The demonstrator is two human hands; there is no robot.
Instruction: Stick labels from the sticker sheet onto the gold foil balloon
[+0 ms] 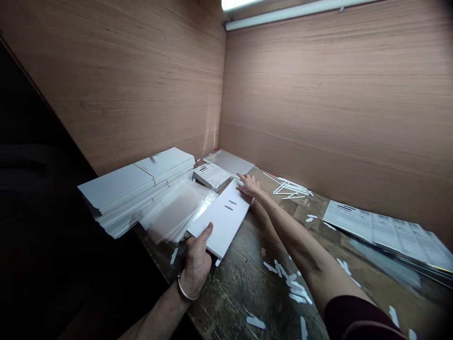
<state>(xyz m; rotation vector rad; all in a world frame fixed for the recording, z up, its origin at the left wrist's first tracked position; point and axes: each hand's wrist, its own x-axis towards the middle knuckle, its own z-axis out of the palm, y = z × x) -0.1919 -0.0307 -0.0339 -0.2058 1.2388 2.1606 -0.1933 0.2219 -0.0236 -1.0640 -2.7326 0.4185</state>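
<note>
A white slotted card, apparently the top of a thin stack, lies slanted over the table in front of me. Two short slots show near its middle. My left hand grips the near end, thumb on top and fingers hidden beneath. My right hand rests at the far end with its fingers spread over the card's edge. Clear plastic sleeves lie just left of the card. Beyond them sits a small pile of printed packets.
Banded stacks of white card stand at the left table edge. A clear sheet pile lies in the back corner. White strips, paper scraps and a row of printed packs lie to the right. Wooden panels wall the table.
</note>
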